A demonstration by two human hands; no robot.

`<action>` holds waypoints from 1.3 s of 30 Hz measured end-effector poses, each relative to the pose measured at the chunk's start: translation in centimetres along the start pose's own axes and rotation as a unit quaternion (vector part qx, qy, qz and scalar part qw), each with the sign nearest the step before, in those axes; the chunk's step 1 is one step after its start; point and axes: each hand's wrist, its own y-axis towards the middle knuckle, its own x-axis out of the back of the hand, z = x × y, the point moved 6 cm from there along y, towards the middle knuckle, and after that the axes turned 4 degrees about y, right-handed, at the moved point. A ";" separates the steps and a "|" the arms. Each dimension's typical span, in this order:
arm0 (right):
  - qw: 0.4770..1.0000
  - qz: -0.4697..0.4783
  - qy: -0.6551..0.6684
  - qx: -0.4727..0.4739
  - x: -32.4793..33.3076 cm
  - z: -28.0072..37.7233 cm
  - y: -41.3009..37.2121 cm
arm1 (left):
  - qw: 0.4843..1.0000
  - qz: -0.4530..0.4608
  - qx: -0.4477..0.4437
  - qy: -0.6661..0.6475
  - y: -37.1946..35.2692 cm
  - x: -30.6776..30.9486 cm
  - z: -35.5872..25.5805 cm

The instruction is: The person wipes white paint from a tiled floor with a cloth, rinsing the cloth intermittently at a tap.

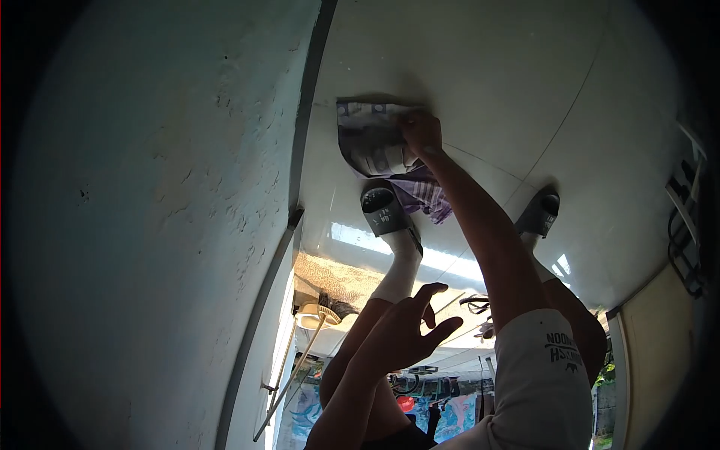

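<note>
My right hand [421, 133] is closed on the upper right edge of a cloth [375, 154] that lies on the pale tiled floor. The cloth is grey-white with a faded pattern, and a purple striped part [420, 191] trails below it beside a slipper. Nearer to me, my left hand [409, 330] hangs in the air in front of my leg. Its thumb and fingers are apart and it holds nothing.
Dark slippers [384, 214] are on my feet, one close to the cloth. A wall [165, 187] with peeling paint runs along the left. Behind my legs are a doorway, a broom-like stick [296, 367] and footwear [476, 304]. A metal-framed object [682, 217] stands at the right.
</note>
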 end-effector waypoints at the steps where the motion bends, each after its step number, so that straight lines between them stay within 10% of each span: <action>1: 0.999 0.005 0.022 0.024 0.7 1.1 1.7 | 1.000 0.006 0.014 -0.026 0.2 0.4 0.0; 8: 0.992 0.052 0.114 -0.001 5.2 8.3 12.7 | 1.000 -0.008 0.009 -0.022 0.2 0.2 0.0; 13: 0.986 -0.025 -0.103 0.133 1.1 3.2 6.0 | 0.999 -0.014 -0.003 -0.031 -0.1 -0.7 -0.7; 20: 0.998 0.012 -0.026 -0.047 -1.1 -3.7 -6.7 | 0.996 0.042 -0.022 -0.080 0.9 -3.1 0.4; 29: 0.992 -0.038 -0.010 0.121 -0.6 7.9 11.7 | 0.999 0.007 -0.005 -0.052 1.0 -0.1 -0.7; 31: 0.990 0.060 0.122 -0.025 2.0 12.9 13.5 | 0.998 0.002 -0.001 -0.059 0.3 0.6 -0.4; 34: 0.984 0.114 0.138 0.014 0.6 12.8 16.1 | 0.998 0.007 0.047 -0.039 0.4 1.8 -0.2; 39: 0.992 0.050 -0.087 0.077 0.2 6.3 9.1 | 1.000 0.021 0.006 -0.021 0.2 1.3 -1.7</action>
